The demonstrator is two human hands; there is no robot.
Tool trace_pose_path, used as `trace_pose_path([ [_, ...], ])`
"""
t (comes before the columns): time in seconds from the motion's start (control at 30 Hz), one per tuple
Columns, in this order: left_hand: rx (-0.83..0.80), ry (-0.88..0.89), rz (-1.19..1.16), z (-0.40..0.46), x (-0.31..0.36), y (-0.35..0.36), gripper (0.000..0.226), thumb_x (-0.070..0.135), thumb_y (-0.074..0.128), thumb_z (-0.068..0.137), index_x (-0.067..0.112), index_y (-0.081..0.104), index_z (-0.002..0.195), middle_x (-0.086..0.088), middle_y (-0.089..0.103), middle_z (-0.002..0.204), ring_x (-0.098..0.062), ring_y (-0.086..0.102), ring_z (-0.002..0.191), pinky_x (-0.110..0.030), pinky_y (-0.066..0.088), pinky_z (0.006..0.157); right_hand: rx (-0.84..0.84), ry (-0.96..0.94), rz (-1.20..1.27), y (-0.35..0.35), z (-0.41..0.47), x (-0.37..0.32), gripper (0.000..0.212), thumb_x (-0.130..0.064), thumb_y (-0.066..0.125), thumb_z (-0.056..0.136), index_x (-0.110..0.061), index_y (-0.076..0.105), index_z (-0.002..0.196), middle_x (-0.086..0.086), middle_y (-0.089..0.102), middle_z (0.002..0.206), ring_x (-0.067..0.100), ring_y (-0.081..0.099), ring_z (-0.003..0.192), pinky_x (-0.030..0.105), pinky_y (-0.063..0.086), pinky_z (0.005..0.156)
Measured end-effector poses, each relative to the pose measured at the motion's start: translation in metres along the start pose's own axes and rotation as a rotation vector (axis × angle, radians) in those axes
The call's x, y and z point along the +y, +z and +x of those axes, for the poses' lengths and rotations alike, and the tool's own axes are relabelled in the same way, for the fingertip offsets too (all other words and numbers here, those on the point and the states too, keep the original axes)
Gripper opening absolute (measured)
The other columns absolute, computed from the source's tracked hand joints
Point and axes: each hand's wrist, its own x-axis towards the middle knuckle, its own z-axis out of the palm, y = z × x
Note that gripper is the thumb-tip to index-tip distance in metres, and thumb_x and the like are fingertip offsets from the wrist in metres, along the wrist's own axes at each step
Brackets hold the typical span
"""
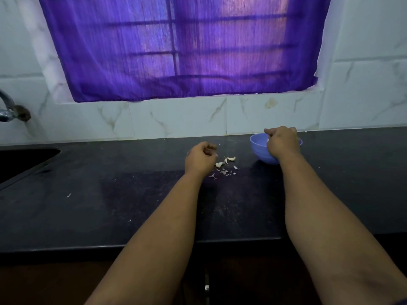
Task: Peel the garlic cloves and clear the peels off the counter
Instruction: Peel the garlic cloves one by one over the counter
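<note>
Head camera looks forward and down across the counter (pixel 110 205).

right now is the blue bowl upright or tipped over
Upright: the blue bowl sits on its base, rim up, with the right hand over it.

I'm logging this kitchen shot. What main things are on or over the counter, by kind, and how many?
Hands: 2 (left, right)
Blue bowl: 1
Heap of garlic peels: 1; pieces too small to count
Total: 4
</note>
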Motion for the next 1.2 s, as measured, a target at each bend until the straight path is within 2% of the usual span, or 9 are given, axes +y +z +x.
trace_pose_path([
  [0.13, -0.05, -0.043, 0.05, 0.003, -0.004, -0.001, 0.019, 0.013, 0.07, 0.082, 0.02, 0.07, 0.1, 0.009, 0.064, 0.078, -0.014, 0.066, 0.088, -0.029, 0.053, 0.083, 0.086, -0.076, -0.025, 0.001, -0.004, -0.008, 0.041, -0.007, 0.041, 0.097, -0.022, 0.061, 0.13, 0.011, 0.053, 0.127, 0.032, 0.042, 0.119, 0.04, 0.039, 0.099],
  [0.27, 0.066, -0.111, 0.082, 0.007, -0.006, -0.005, 0.012, 0.025, 0.066, 0.087, 0.021, 0.066, 0.075, 0.004, 0.069, 0.076, -0.019, 0.07, 0.083, -0.032, 0.056, 0.08, 0.149, -0.333, 0.12, 0.011, -0.014, -0.031, 0.029, -0.006, 0.052, 0.094, -0.01, 0.07, 0.115, 0.011, 0.063, 0.112, 0.029, 0.047, 0.114, 0.035, 0.039, 0.095],
  [0.37, 0.148, -0.165, 0.059, 0.009, -0.008, -0.009, 0.04, 0.042, 0.055, 0.093, 0.01, 0.069, 0.074, -0.005, 0.073, 0.076, -0.021, 0.07, 0.076, -0.031, 0.054, 0.073, -0.097, -0.601, -0.023, 0.034, -0.023, -0.048, 0.034, 0.004, 0.051, 0.087, -0.008, 0.071, 0.111, 0.014, 0.067, 0.11, 0.033, 0.054, 0.109, 0.036, 0.044, 0.09],
  [0.47, 0.125, -0.208, 0.071, 0.008, -0.008, -0.009, 0.055, 0.05, 0.043, 0.096, 0.003, 0.07, 0.086, -0.009, 0.073, 0.083, -0.023, 0.068, 0.081, -0.034, 0.052, 0.075, -0.422, -0.649, -0.243, 0.061, -0.031, -0.056, 0.049, 0.006, 0.051, 0.087, -0.011, 0.058, 0.132, 0.011, 0.057, 0.13, 0.029, 0.051, 0.121, 0.035, 0.041, 0.1],
  [0.63, 0.075, -0.231, 0.203, 0.009, -0.011, -0.011, 0.026, 0.029, 0.051, 0.096, 0.012, 0.066, 0.108, -0.007, 0.067, 0.113, -0.024, 0.057, 0.111, -0.028, 0.042, 0.082, -0.551, -0.503, -0.491, 0.076, -0.028, -0.05, 0.039, 0.003, 0.048, 0.088, -0.01, 0.064, 0.121, 0.012, 0.063, 0.122, 0.03, 0.06, 0.109, 0.035, 0.049, 0.093],
  [0.93, -0.028, -0.265, 0.284, 0.014, -0.019, -0.01, 0.026, 0.014, 0.064, 0.089, 0.01, 0.064, 0.114, -0.01, 0.059, 0.124, -0.024, 0.054, 0.115, -0.025, 0.041, 0.08, -0.421, -0.36, -0.061, 0.073, -0.025, -0.038, 0.026, -0.001, 0.065, 0.085, -0.014, 0.072, 0.107, 0.008, 0.068, 0.107, 0.021, 0.063, 0.092, 0.032, 0.053, 0.086],
  [1.03, -0.034, -0.243, 0.231, 0.015, -0.019, -0.007, 0.032, 0.017, 0.066, 0.088, 0.013, 0.062, 0.119, -0.008, 0.06, 0.125, -0.022, 0.057, 0.113, -0.026, 0.044, 0.09, -0.368, -0.326, 0.221, 0.065, -0.032, -0.044, 0.031, -0.001, 0.073, 0.08, -0.012, 0.07, 0.109, 0.0, 0.065, 0.088, 0.012, 0.058, 0.074, 0.019, 0.051, 0.072],
  [1.1, -0.029, -0.201, 0.164, 0.015, -0.018, -0.005, 0.032, 0.018, 0.068, 0.087, 0.013, 0.063, 0.118, -0.006, 0.064, 0.118, -0.02, 0.061, 0.109, -0.028, 0.048, 0.095, -0.369, -0.237, 0.439, 0.059, -0.037, -0.049, 0.029, -0.002, 0.076, 0.078, -0.012, 0.07, 0.104, -0.004, 0.059, 0.075, 0.008, 0.055, 0.062, 0.015, 0.047, 0.057],
  [1.2, -0.043, -0.096, -0.026, 0.012, -0.014, -0.002, 0.026, 0.017, 0.073, 0.083, 0.012, 0.067, 0.108, -0.003, 0.071, 0.097, -0.019, 0.068, 0.096, -0.036, 0.053, 0.092, -0.422, -0.11, 0.677, 0.052, -0.044, -0.054, 0.011, -0.007, 0.077, 0.078, -0.014, 0.069, 0.082, 0.002, 0.06, 0.067, 0.013, 0.053, 0.057, 0.024, 0.043, 0.055],
])
